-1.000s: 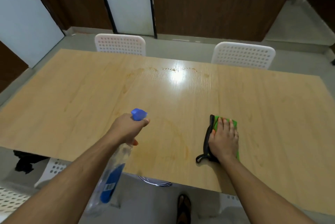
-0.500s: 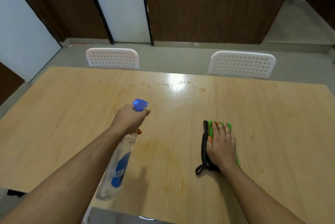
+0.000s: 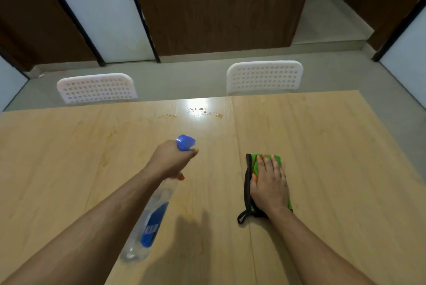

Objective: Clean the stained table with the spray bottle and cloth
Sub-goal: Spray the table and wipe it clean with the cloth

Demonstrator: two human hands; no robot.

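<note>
My left hand [image 3: 169, 161] grips the neck of a clear spray bottle [image 3: 149, 220] with a blue label and a blue nozzle [image 3: 185, 142]. The bottle is held above the wooden table [image 3: 334, 146], nozzle pointing toward the far edge. Brownish droplets and stains [image 3: 198, 112] lie near that far edge, under a bright glare. A fainter orange ring mark [image 3: 191, 215] shows closer to me. My right hand [image 3: 269, 183] lies flat, fingers straight, on a folded green cloth [image 3: 255, 165] with a black edge and loop, pressing it on the table.
Two white perforated chairs [image 3: 96, 87] [image 3: 265, 76] stand at the table's far side. Behind them are a grey floor, a white door [image 3: 103, 19] and dark wooden panels. A seam runs down the table beside the cloth.
The view has moved forward and tilted up, so more of the wall and door shows. Both hands have reached further over the table; the bottle and cloth sit closer to the far stains.
</note>
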